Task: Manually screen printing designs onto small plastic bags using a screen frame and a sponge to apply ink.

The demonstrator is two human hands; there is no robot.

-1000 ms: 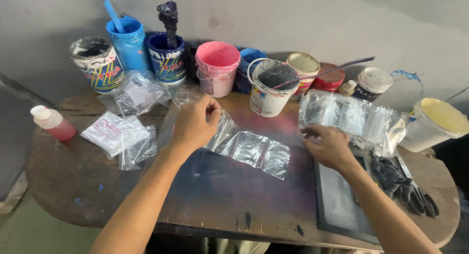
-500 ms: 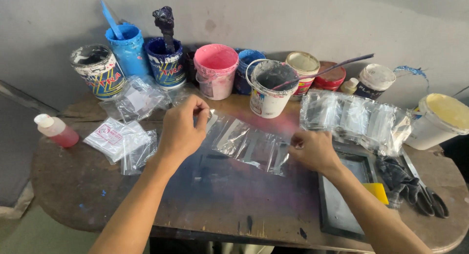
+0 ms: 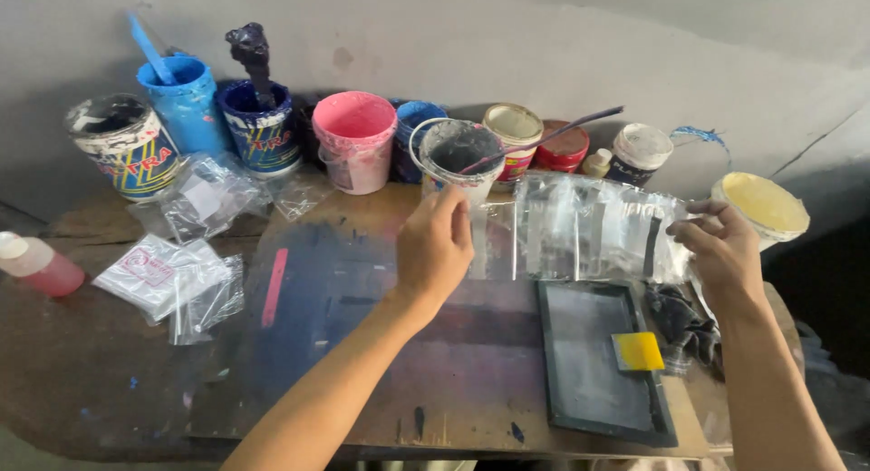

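Near the counter's [image 3: 471,380] back edge, both hands grip a strip of clear bags [image 3: 589,226], left hand [image 3: 435,249] and right hand [image 3: 725,249] fingers closed on its ends.

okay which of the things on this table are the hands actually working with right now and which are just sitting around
In hand:
- left hand and right hand, stretching the clear plastic bags between them

Lying about:
- pink plastic paint bucket
- blue paint tub with a stick
- black-framed printing screen
- yellow flat scraper
- red-filled squeeze bottle
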